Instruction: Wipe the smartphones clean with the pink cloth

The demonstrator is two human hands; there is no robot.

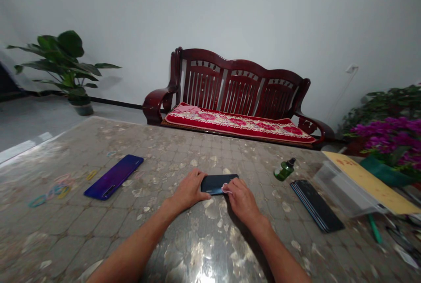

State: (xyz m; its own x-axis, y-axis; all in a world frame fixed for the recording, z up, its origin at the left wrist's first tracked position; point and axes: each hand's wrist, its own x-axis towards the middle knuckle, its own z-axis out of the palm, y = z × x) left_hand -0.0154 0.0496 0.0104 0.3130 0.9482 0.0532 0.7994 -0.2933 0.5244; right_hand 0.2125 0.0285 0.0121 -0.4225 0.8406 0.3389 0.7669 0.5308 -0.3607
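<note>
A dark smartphone (pixel 213 184) lies flat on the patterned table cover (pixel 164 230) in front of me. My left hand (pixel 190 188) grips its left end, thumb along the near edge and fingers at the far side. A small pale pinkish cloth (pixel 225 188) is pinched in the fingers of my right hand (pixel 241 197) and pressed on the phone's right part. To the left lies a blue-purple smartphone (pixel 115 177), camera side up. A small green bottle (pixel 284 170) with a black cap stands off to the right.
Right of the bottle lies a stack of dark phones (pixel 315 206), beside a clear plastic box (pixel 345 191) topped by a yellow board (pixel 368 182). Colored hair ties (pixel 62 186) lie at left. A green-handled tool (pixel 375 229) and purple flowers (pixel 391 136) are at right. Beyond stands a wooden bench (pixel 237 85).
</note>
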